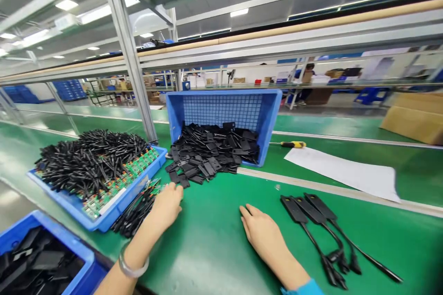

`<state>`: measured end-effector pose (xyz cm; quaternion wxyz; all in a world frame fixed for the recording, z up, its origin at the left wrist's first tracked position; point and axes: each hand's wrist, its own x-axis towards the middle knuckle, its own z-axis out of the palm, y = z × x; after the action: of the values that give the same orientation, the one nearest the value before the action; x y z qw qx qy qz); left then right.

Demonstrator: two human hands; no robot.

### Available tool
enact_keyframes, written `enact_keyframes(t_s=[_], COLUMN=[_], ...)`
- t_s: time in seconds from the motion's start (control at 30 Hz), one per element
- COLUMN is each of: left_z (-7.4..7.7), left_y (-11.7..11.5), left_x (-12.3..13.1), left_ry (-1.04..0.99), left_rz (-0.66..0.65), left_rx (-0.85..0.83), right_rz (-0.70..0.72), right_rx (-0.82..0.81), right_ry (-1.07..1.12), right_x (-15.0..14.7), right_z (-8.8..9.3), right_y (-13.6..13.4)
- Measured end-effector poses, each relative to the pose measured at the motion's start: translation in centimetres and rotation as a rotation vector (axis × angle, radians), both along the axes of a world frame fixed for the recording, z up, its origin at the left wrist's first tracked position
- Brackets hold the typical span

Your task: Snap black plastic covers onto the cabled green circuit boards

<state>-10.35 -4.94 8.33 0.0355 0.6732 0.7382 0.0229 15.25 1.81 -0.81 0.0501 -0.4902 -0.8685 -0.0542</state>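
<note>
My left hand reaches toward a loose bundle of black cables with green circuit boards lying beside the front of a blue tray. Its fingers curl down onto the green mat near the black plastic shells; whether it grips anything is hidden. My right hand rests flat on the green mat, fingers stretched out, holding nothing. Three assembled black housings with cables lie in a row to the right of it.
A tipped blue crate spills black shells onto the mat. The left blue tray holds several cabled green boards. Another blue bin with black parts sits bottom left. A yellow-handled screwdriver and white paper lie behind a metal post.
</note>
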Motion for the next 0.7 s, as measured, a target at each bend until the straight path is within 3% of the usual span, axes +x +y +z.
enact_keyframes(t_s=[0.1, 0.2, 0.3, 0.43, 0.53, 0.6, 0.7], left_z=[0.5, -0.2, -1.1, -1.1, -0.3, 0.3, 0.7], left_y=[-2.4, -3.8, -4.2, -3.9, -3.4, -2.9, -1.8], left_x=[-3.4, -6.2, -8.5, -10.4, -9.9, -8.1, -4.0], left_ry=[0.103, 0.072, -0.12, -0.45, -0.571, -0.681, -0.964], left_rz=[0.186, 0.246, 0.259, 0.268, 0.221, 0.15, -0.017], left_rx=[-0.015, -0.053, -0.016, 0.178, 0.342, 0.396, 0.281], right_rz=[-0.01, -0.011, -0.002, -0.001, -0.01, 0.004, 0.073], right_rx=[0.022, 0.021, 0.03, 0.005, -0.056, -0.14, -0.473], right_ry=[-0.002, 0.0, 0.007, 0.051, 0.155, 0.328, 0.803], right_x=[-0.2, -0.4, -0.3, -0.1, 0.1, 0.1, -0.4], right_z=[-0.2, -0.1, 0.3, 0.9, 1.2, 1.3, 1.4], right_y=[-0.1, -0.3, -0.6, -0.7, -0.7, -0.7, -1.0])
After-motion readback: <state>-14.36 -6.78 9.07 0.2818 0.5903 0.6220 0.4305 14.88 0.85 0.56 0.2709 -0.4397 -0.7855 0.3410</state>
